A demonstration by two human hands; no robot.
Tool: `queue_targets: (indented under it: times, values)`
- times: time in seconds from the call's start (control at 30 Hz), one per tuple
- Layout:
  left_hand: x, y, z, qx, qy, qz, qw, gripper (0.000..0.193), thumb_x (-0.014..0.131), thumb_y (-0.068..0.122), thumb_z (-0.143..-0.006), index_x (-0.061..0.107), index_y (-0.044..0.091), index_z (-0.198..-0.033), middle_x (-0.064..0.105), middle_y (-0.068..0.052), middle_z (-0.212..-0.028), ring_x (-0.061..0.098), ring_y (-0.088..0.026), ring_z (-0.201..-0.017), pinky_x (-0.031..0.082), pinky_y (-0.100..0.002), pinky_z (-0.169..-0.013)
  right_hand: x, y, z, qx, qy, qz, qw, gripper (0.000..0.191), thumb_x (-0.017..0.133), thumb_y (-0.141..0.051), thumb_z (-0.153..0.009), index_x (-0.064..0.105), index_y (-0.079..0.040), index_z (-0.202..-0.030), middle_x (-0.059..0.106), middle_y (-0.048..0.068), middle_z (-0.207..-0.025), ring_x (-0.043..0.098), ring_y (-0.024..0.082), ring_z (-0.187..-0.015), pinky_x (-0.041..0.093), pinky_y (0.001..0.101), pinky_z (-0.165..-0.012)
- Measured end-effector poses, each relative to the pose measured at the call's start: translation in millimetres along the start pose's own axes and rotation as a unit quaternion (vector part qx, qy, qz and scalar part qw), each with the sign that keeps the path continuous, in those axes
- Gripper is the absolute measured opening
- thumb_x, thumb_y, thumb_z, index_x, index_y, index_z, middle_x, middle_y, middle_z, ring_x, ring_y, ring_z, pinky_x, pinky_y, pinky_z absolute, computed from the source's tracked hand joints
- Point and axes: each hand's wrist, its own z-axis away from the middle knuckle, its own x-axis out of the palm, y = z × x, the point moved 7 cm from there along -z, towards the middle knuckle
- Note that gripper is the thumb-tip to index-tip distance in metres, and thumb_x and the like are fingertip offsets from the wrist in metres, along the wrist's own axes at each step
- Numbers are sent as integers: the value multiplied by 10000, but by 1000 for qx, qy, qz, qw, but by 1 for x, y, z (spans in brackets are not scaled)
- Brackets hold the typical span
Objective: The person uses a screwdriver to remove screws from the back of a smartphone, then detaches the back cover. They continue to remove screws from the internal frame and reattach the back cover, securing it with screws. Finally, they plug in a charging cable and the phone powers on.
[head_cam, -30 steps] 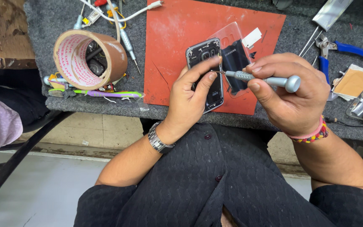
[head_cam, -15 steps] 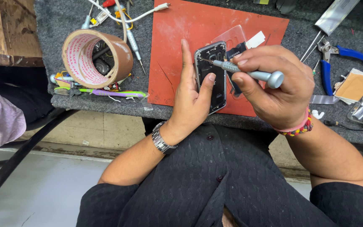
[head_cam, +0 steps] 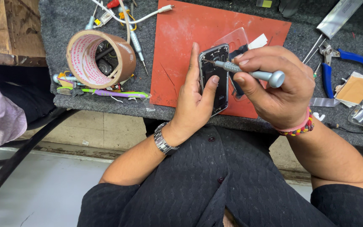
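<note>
My right hand (head_cam: 280, 86) pinches a grey precision screwdriver (head_cam: 248, 72), its tip resting at the upper left corner of the opened phone (head_cam: 215, 80). My left hand (head_cam: 196, 105) cradles that phone over the red mat (head_cam: 177, 50), thumb pressed on its face. I judge steady downward pressure and a square tip matter most here.
</note>
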Motion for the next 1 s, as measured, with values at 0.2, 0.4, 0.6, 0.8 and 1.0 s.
queue_targets:
  times: [0.2, 0.4, 0.6, 0.8, 1.0]
  values:
    - [0, -2, 0, -1, 1, 15, 1000, 735, 533, 62, -1129, 65, 46, -1695, 591, -161, -1501, 579, -190, -1386, 445, -316, -1211, -2, -12, -7, -59, -31, 52, 996, 212, 820, 14, -904, 645, 34, -1022, 718, 187, -1005, 751, 276, -957, 622, 367, -845]
    - [3, -2, 1, -11, -7, 31, 999, 744, 531, 42, -1112, 64, 42, -1691, 600, -144, -1471, 597, -164, -1334, 464, -292, -1168, -8, -12, -9, -108, -17, 163, 981, 343, 914, -48, -873, 601, 34, -986, 713, 159, -919, 731, 244, -806, 559, 324, -658]
    - [2, 1, 3, -21, -11, 10, 1000, 753, 528, 37, -1092, 59, 43, -1682, 648, -123, -1391, 648, -143, -1237, 516, -276, -1084, -11, -2, -10, -76, -51, 196, 976, 338, 920, -119, -847, 611, -21, -940, 699, 123, -827, 717, 251, -734, 526, 345, -618]
    - [2, -2, 5, -44, -11, 10, 999, 758, 533, 52, -1090, 61, 65, -1682, 664, -110, -1349, 654, -130, -1144, 531, -267, -991, -10, -1, -12, -61, -71, 175, 980, 326, 912, -111, -810, 628, -13, -936, 703, 131, -802, 724, 264, -732, 537, 356, -616]
    - [3, -5, 7, -37, -11, 12, 999, 754, 532, 52, -1083, 70, 55, -1680, 666, -100, -1341, 659, -115, -1160, 536, -263, -1017, -11, -13, -15, -106, -67, 146, 981, 341, 898, -75, -845, 607, 24, -993, 725, 155, -891, 736, 274, -804, 563, 362, -650]
